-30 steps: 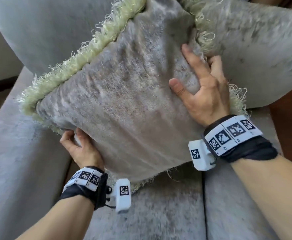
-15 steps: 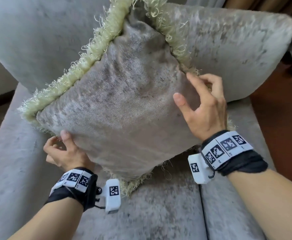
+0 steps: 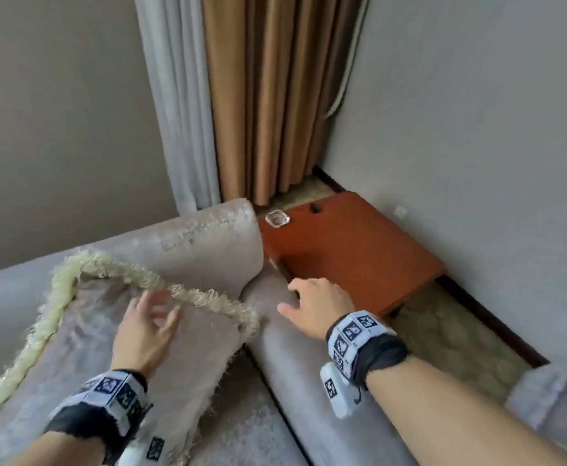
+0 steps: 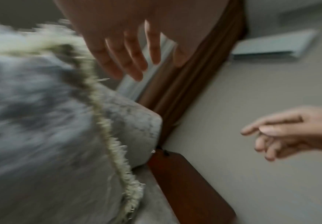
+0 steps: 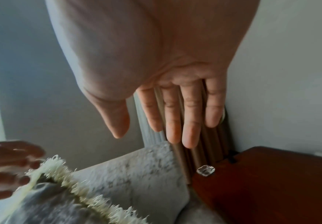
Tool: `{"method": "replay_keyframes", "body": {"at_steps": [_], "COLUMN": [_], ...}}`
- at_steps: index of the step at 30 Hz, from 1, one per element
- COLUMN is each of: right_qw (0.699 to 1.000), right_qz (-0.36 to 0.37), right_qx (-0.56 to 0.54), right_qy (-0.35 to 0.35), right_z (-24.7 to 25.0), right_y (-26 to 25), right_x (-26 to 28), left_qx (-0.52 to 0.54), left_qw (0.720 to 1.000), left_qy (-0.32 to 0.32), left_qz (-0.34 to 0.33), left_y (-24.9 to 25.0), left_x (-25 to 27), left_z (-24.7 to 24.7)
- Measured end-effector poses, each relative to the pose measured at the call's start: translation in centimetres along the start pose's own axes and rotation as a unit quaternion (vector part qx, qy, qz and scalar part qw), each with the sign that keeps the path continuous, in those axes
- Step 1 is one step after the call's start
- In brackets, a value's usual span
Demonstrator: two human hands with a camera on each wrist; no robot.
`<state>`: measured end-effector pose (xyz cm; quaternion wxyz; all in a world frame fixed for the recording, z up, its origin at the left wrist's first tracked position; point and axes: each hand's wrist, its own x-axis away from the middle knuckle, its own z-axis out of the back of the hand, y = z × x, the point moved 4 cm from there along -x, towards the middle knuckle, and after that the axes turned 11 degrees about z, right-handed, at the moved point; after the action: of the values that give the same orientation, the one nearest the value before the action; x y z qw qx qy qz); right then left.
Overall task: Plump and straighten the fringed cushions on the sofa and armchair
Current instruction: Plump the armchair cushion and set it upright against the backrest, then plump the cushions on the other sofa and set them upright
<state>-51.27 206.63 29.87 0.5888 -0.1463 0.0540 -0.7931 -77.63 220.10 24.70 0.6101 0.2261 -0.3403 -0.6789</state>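
Observation:
A grey velvet cushion with a cream fringe leans against the sofa back. My left hand is blurred over its upper right part, fingers spread and holding nothing. In the left wrist view the left hand's fingers stand clear of the cushion. My right hand hovers over the sofa arm, to the right of the cushion, with straight fingers and an empty palm. The cushion's lower part is cut off by the frame.
A red-brown side table stands just right of the sofa arm, with a small glass dish at its far corner. Brown and grey curtains hang behind. Walls close in on the left and right; patterned carpet lies lower right.
Both hands have let go of the cushion, which now rests against the sofa back. My head has turned up and right, bringing the side table and curtains into view.

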Motion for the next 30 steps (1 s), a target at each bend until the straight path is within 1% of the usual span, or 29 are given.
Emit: {"method": "replay_keyframes", "body": {"at_steps": [1, 3, 5, 8, 10, 12, 14, 16, 18, 20, 22, 24, 27, 30], "right_qw": [1.0, 0.999, 0.998, 0.996, 0.993, 0.989, 0.982, 0.972, 0.961, 0.95, 0.941, 0.93, 0.911, 0.892], "right_qz": [-0.008, -0.029, -0.05, -0.086, -0.114, -0.145, -0.183, -0.23, -0.27, -0.304, -0.331, -0.361, -0.403, -0.441], "right_qx": [0.009, 0.024, 0.028, 0.028, 0.036, 0.039, 0.045, 0.046, 0.045, 0.041, 0.03, 0.019, 0.005, -0.027], "right_qy": [-0.003, -0.01, -0.018, -0.02, -0.009, 0.007, 0.021, 0.034, 0.047, 0.052, 0.054, 0.065, 0.086, 0.091], "right_z": [1.6, 4.8, 7.7, 11.6, 14.1, 16.3, 18.1, 19.5, 20.6, 21.3, 21.8, 22.1, 21.8, 20.9], "right_y": [1.3, 4.3, 7.6, 13.2, 17.3, 21.2, 25.1, 28.7, 31.6, 33.9, 35.9, 38.0, 41.3, 44.7], "right_x": [1.8, 5.8, 10.0, 16.8, 21.8, 27.2, 32.7, 38.2, 43.4, 48.1, 52.5, 56.2, 60.8, 64.3], "left_qx": [-0.055, -0.121, -0.141, -0.144, -0.162, -0.188, -0.213, -0.238, -0.26, -0.284, -0.308, -0.324, -0.324, -0.328], "left_qw": [0.997, 0.981, 0.967, 0.953, 0.934, 0.908, 0.875, 0.836, 0.79, 0.737, 0.685, 0.642, 0.598, 0.561], "left_qy": [-0.041, -0.092, -0.113, -0.133, -0.149, -0.175, -0.206, -0.243, -0.277, -0.309, -0.328, -0.336, -0.347, -0.358], "left_qz": [-0.045, -0.12, -0.178, -0.232, -0.282, -0.33, -0.382, -0.431, -0.481, -0.529, -0.573, -0.608, -0.647, -0.671], "left_y": [3.2, 10.1, 16.9, 26.1, 31.7, 36.6, 41.1, 44.8, 47.8, 50.1, 52.1, 53.8, 56.1, 58.4], "left_x": [0.7, 2.7, 5.4, 10.3, 14.4, 19.2, 24.7, 30.4, 35.8, 40.7, 45.5, 49.9, 55.3, 58.9], "left_z": [-1.0, -2.9, -4.4, -7.4, -10.2, -13.3, -16.7, -19.9, -23.0, -25.9, -28.6, -30.9, -34.1, -37.9]}}
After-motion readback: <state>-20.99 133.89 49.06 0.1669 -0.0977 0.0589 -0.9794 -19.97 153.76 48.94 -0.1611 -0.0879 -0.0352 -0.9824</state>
